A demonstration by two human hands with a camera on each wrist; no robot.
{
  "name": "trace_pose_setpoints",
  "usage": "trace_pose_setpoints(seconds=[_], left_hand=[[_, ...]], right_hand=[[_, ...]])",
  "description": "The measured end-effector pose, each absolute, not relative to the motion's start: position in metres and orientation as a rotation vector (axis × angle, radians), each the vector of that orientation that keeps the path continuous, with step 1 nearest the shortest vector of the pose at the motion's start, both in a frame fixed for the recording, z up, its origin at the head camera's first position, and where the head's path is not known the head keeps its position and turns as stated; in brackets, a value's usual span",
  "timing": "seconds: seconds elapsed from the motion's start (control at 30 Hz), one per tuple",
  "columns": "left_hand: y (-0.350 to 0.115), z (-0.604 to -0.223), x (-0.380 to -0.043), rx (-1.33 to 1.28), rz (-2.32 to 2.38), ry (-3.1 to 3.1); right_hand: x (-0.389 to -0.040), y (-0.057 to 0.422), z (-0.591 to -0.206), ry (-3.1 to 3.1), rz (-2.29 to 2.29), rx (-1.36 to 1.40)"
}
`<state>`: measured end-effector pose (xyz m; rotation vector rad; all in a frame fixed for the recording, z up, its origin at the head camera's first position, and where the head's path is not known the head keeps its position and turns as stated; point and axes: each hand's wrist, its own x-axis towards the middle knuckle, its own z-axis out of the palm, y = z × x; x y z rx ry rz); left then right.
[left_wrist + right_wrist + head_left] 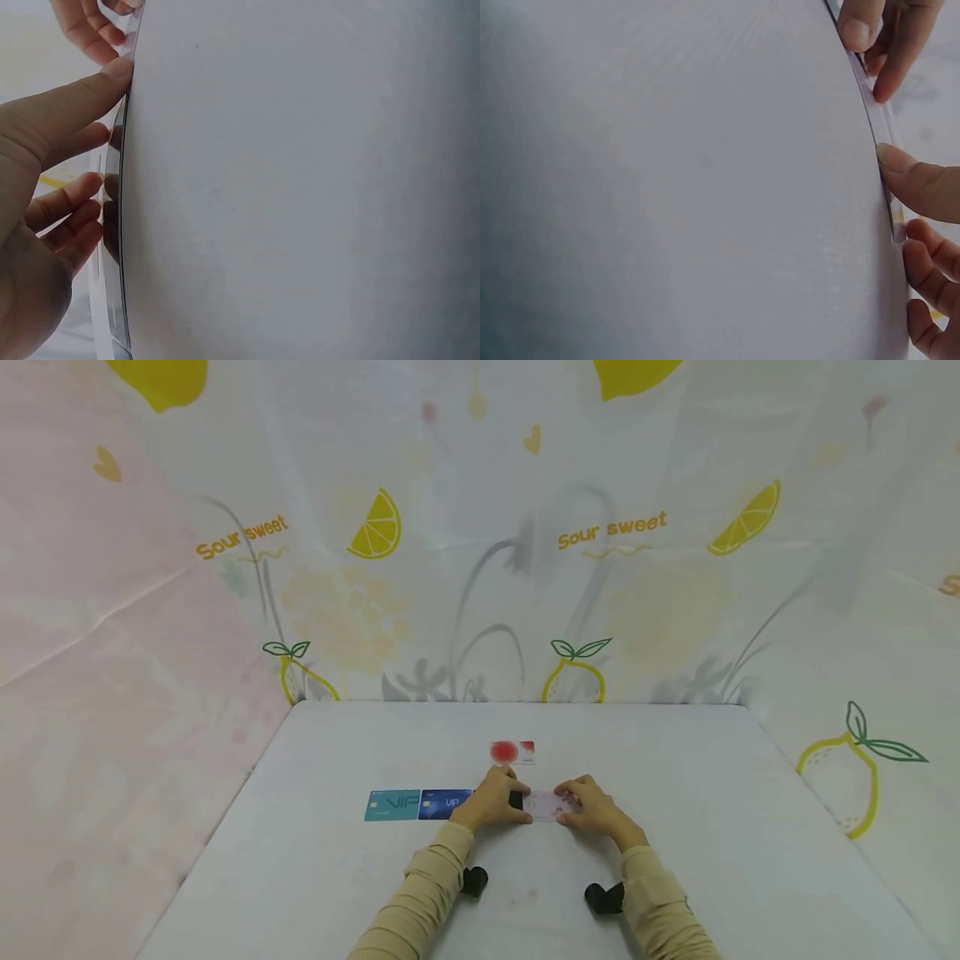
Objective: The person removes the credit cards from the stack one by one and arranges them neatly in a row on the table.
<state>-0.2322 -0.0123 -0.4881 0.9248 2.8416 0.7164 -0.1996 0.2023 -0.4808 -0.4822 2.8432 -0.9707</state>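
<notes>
On the white table (315, 877) lies a row of cards: a teal VIP card (392, 805), a blue VIP card (444, 804), a black card (516, 799) and a pale pink patterned card (543, 807). My left hand (489, 800) covers most of the black card; its thumb and index finger pinch the pale pink card's left end by the near and far edges. My right hand (597, 810) pinches that card's right end likewise. The wrist views show the cards edge-on, flat on the table. Both thumbs (116, 69) (900, 161) touch the near edge.
Behind the row lies a white card with red circles (504, 752). Two black objects (474, 882) (604, 898) show beside the forearms, probably the wrist camera mounts. A lemon-printed curtain (480, 568) stands along the table's back edge and sides.
</notes>
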Motion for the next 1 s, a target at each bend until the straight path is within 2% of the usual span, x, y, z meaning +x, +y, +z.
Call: trace_pose_setpoints(seconds=[0.53, 1.0], left_hand=[[-0.0131, -0.4897, -0.233, 0.932, 0.716, 2.834], [-0.015, -0.4887, -0.2322, 0.97, 0.764, 2.837]], right_hand=[[-0.2011, 0.206, -0.4862, 2.835, -1.005, -0.413], [-0.1999, 0.212, -0.4844, 2.82, -1.024, -0.478]])
